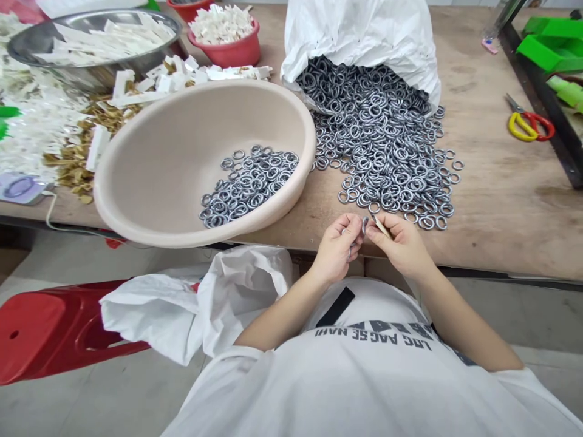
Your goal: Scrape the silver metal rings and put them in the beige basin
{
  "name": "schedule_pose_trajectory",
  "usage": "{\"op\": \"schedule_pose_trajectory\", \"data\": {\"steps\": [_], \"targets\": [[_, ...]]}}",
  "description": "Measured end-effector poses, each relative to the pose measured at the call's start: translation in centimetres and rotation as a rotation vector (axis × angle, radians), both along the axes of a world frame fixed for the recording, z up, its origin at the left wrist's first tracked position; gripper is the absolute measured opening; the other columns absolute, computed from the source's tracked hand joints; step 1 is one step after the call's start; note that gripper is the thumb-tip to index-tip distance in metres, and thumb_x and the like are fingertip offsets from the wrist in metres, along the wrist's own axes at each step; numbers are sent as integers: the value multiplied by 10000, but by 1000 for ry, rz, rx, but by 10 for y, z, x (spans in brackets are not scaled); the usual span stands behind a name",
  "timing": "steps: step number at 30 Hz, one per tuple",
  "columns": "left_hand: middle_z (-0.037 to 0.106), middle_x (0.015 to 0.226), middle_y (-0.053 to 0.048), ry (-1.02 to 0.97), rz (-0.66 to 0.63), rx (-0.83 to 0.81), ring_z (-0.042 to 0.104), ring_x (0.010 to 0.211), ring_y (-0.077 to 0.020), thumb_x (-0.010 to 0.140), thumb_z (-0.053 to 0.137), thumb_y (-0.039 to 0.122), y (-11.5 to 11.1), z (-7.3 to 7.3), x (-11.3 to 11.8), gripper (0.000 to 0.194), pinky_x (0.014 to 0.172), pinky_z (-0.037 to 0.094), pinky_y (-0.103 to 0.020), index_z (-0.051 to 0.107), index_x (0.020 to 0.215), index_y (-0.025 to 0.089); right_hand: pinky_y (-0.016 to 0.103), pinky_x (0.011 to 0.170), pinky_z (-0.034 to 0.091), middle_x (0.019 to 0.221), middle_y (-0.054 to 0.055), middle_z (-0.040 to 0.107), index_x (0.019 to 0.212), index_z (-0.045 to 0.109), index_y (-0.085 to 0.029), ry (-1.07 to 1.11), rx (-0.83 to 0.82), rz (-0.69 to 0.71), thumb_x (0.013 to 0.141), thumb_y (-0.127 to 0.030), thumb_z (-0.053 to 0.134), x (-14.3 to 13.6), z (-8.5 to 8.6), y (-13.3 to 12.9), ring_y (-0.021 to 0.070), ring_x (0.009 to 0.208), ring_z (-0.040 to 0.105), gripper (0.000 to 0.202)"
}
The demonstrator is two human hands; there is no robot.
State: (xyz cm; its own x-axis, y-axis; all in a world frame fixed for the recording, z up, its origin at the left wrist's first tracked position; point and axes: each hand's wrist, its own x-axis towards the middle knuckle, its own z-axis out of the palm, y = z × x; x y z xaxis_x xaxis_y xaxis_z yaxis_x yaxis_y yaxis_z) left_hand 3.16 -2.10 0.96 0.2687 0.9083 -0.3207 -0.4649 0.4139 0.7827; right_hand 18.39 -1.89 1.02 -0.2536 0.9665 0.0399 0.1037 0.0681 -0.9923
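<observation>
Close to the table's front edge, my left hand (336, 250) is closed on a grey ring (365, 225), pinched between thumb and finger. Another bit of grey ring shows lower down by its fingers. My right hand (404, 247) grips a thin tool with a pale handle and dark tip (381, 227), held right beside the ring; its exact kind is unclear. Just beyond both hands spreads a heap of grey rings (387, 145), spilling from a white sack (359, 33). To the left, a tilted beige basin (150, 164) holds many more rings (250, 185) on its low side.
Scissors (528, 121) with red and yellow handles lie at the right, near green bins (551, 51). A steel bowl (91, 73) and a red bowl (232, 51) hold white pieces at the back left. A red stool (40, 334) and white bag (159, 309) are below the table.
</observation>
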Motion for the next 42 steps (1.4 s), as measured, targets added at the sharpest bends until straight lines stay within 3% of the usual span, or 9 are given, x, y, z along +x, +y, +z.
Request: {"op": "schedule_pose_trajectory", "data": {"steps": [10, 14, 19, 22, 28, 31, 33, 36, 42], "targets": [[457, 593, 65, 36, 61, 63, 279, 408, -29, 824, 663, 570, 0, -10, 5, 395, 383, 176, -163, 551, 819, 191, 271, 687, 476, 797, -24, 559, 899, 519, -232, 133, -26, -63, 875, -397, 653, -17, -10, -5, 133, 727, 543, 214], [516, 646, 32, 263, 123, 289, 394, 529, -55, 878, 640, 481, -6, -11, 5, 338, 498, 313, -179, 548, 774, 173, 249, 599, 476, 738, -53, 570, 1027, 473, -256, 315, -108, -169, 850, -391, 687, -25, -10, -5, 116, 621, 551, 309], [549, 705, 15, 475, 162, 492, 473, 635, -92, 928, 579, 444, -12, -19, 3, 275, 625, 393, -216, 551, 857, 180, 209, 497, 422, 679, -65, 530, 1004, 579, -219, 297, -129, -185, 882, -405, 660, -22, -8, -3, 62, 487, 438, 236], [541, 735, 36, 397, 172, 441, 479, 619, -88, 906, 614, 450, -10, -23, 1, 284, 603, 385, -212, 516, 1024, 211, 208, 517, 446, 724, -45, 573, 1006, 628, -216, 231, -90, -202, 890, -401, 664, -17, -4, -6, 67, 528, 473, 222], [487, 671, 25, 321, -8, 434, 411, 580, -81, 926, 534, 539, -7, -17, -2, 391, 559, 347, -219, 618, 942, 158, 273, 639, 542, 800, -3, 666, 992, 693, -233, 150, 2, -77, 854, -440, 712, -15, 6, -8, 142, 698, 623, 249], [471, 660, 35, 174, -38, 330, 396, 537, -70, 890, 589, 546, -10, -12, 0, 413, 495, 301, -204, 629, 1029, 159, 283, 602, 529, 750, -6, 660, 944, 698, -223, 180, -32, -11, 867, -497, 678, -13, 6, -2, 146, 641, 619, 285], [442, 626, 44, 89, -77, 242, 355, 498, -58, 873, 615, 537, -12, -8, 1, 378, 449, 245, -189, 602, 913, 162, 279, 619, 507, 754, 2, 655, 921, 691, -214, 149, -2, -25, 909, -519, 613, -10, 5, 0, 145, 664, 616, 315], [393, 550, 62, -11, -135, 133, 254, 438, -44, 883, 590, 538, -13, -1, -1, 403, 400, 174, -171, 471, 743, 180, 267, 648, 445, 771, 5, 628, 913, 658, -207, -30, 180, -98, 946, -498, 566, -3, 5, -2, 138, 708, 579, 307], [364, 527, 85, -102, -109, 31, 223, 401, -33, 859, 634, 508, -12, 5, -2, 389, 371, 164, -151, 434, 748, 194, 274, 611, 335, 690, -12, 522, 789, 562, -191, -436, 532, -71, 978, -395, 537, 1, 10, -21, 118, 638, 478, 279]]}}
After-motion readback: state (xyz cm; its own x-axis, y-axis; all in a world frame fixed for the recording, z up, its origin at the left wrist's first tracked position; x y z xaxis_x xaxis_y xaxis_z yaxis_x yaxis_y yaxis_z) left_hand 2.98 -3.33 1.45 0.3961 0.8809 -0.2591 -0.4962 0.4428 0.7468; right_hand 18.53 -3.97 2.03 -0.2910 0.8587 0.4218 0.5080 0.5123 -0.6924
